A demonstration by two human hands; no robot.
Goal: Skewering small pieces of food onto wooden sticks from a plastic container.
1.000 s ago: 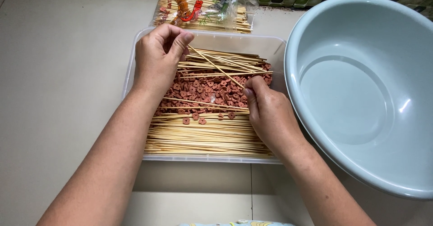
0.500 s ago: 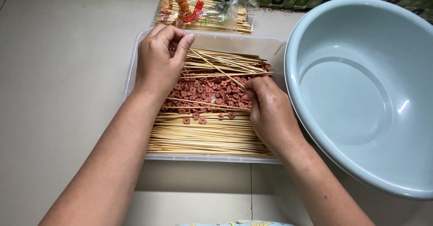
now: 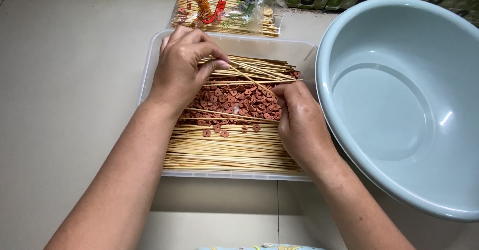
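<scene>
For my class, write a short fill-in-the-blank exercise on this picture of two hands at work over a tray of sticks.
1. The left hand pinches a thin bamboo ____ between its fingertips.
2. The small reddish-brown slices lie in a clear plastic ____.
3. To the right of the right hand stands a pale blue ____ with nothing in it.
4. Behind the tray lies a printed ____ of more sticks.

Missing words: skewer; tray; basin; packet
</scene>
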